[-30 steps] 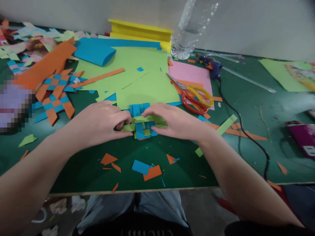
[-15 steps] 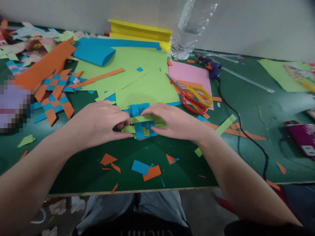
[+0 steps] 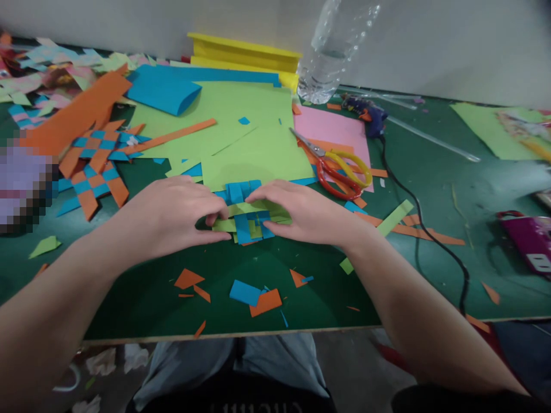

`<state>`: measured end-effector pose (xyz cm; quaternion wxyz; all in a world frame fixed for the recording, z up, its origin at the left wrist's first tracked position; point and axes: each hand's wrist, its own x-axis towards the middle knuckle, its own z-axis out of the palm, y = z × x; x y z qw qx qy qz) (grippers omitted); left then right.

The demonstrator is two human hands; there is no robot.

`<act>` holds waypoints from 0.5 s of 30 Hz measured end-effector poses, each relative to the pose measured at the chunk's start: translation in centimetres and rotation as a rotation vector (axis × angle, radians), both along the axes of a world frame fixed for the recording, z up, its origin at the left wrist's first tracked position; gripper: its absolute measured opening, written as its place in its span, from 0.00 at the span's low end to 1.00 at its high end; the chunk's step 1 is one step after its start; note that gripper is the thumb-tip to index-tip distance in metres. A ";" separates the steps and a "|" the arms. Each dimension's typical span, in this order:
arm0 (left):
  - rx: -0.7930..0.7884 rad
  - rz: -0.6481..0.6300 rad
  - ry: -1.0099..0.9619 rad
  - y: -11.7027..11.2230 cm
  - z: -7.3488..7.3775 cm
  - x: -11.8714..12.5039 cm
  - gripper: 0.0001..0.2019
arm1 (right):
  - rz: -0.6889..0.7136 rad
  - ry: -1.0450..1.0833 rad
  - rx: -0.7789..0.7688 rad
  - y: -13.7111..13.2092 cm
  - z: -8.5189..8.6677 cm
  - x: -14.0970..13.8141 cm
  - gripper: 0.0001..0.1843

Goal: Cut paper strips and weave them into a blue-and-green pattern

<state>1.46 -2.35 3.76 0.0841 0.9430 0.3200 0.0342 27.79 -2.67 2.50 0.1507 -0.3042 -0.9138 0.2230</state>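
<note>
Blue and green paper strips [image 3: 243,225] cross over and under one another in a small weave near the table's front middle. My left hand [image 3: 183,212] grips the weave's left side, thumb below and fingers curled above. On the other side, my right hand [image 3: 301,212] pinches the weave, its index finger on a green strip and its thumb at a blue strip's end. Part of the weave is hidden behind my fingers. Just beyond lies a large green paper sheet [image 3: 253,155]. Scissors [image 3: 340,169] with red and yellow handles rest to the right of it.
A glue gun [image 3: 370,115] with a black cord [image 3: 408,198] lies at right, near a clear bottle [image 3: 321,69]. Woven orange and blue pieces [image 3: 97,152] lie at left. Paper scraps [image 3: 245,292] are scattered by the front edge. A purple packet [image 3: 527,241] sits far right.
Almost nothing differs. Both hands stay on the woven strips in the same place; the view has shifted very slightly.
</note>
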 end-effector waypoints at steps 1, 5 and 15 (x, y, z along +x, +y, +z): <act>0.000 0.001 -0.003 0.0 -0.1 0.0 0.15 | 0.001 0.001 -0.002 0.0 0.0 0.0 0.20; -0.008 0.005 0.003 0.1 -0.4 0.1 0.15 | -0.004 -0.010 -0.005 0.0 0.0 0.0 0.21; 0.056 -0.011 0.034 -0.1 -0.5 0.1 0.15 | 0.000 -0.019 -0.005 0.0 -0.1 -0.1 0.21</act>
